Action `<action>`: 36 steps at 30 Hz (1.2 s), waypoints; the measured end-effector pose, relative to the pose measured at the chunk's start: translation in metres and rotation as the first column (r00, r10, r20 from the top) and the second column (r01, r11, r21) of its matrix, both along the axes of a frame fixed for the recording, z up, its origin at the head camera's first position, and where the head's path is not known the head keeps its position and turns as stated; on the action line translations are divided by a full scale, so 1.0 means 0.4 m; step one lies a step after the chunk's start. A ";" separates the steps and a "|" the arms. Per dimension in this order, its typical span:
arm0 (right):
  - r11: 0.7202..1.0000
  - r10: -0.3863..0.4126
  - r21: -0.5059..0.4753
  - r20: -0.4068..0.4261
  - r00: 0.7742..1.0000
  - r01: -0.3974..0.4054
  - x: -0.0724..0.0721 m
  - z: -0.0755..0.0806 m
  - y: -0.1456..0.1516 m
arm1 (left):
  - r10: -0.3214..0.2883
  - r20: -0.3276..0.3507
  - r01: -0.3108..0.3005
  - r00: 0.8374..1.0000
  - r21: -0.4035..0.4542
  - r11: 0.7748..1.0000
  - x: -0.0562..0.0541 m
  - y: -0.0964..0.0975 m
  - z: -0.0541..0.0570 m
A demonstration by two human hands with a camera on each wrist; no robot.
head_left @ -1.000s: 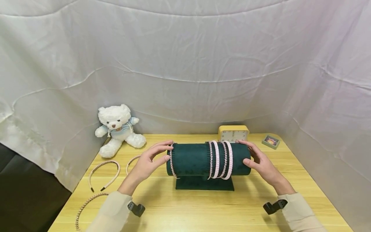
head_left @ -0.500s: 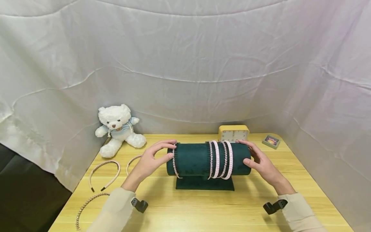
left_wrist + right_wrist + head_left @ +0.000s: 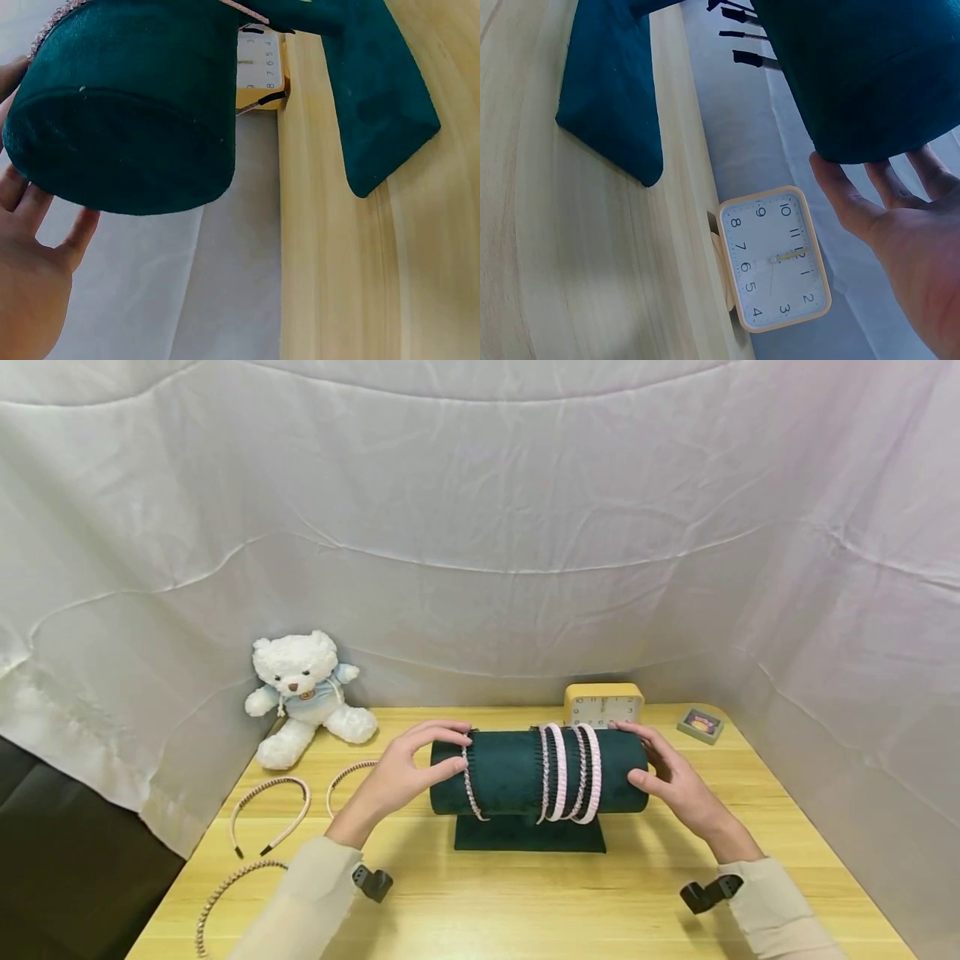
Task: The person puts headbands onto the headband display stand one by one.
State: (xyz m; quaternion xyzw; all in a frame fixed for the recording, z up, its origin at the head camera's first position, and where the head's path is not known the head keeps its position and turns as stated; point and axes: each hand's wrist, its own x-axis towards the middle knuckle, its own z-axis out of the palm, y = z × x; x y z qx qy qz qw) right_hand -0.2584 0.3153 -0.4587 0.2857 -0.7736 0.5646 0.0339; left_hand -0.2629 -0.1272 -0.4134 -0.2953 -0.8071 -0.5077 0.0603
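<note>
A dark green, velvety headband stand (image 3: 504, 768), a horizontal cylinder on a flat foot, stands mid-table. Near its left end, my left hand (image 3: 401, 772) grips a thin braided pink headband (image 3: 470, 789), with thumb in front and fingers over the top. My right hand (image 3: 678, 785) holds the cylinder's right end between thumb and fingers. Several more headbands, thin braided ones and wider pale pink ones (image 3: 595, 777), loop over the right half of the cylinder. In the right wrist view, fingers (image 3: 840, 187) lie along the cylinder's end, and dark headband tips (image 3: 756, 58) stick out behind.
Left of the stand lie more headbands on the wooden table (image 3: 525, 910): a pale pink one (image 3: 303, 810), a braided one (image 3: 217, 897) and one partly behind my left hand. A white teddy bear (image 3: 296, 693), a yellow clock (image 3: 604, 703) and a small framed box (image 3: 701, 725) stand farther back.
My left hand has moved right along the cylinder, sliding the thin braided headband inward from the left end. The right hand stays in place on the right end.
</note>
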 end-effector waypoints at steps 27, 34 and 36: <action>1.000 0.002 -0.003 0.003 1.000 -0.002 0.002 0.003 -0.006 | -0.126 -0.271 0.048 0.954 -0.276 0.960 -0.031 0.092 0.064; 1.000 -0.010 -0.005 0.002 1.000 0.010 0.004 0.007 -0.006 | -0.174 -0.302 0.061 0.937 -0.349 0.935 -0.032 0.112 0.085; 1.000 -0.008 -0.003 0.002 1.000 0.008 0.004 0.006 -0.006 | -0.181 -0.297 0.065 0.938 -0.364 0.929 -0.034 0.116 0.087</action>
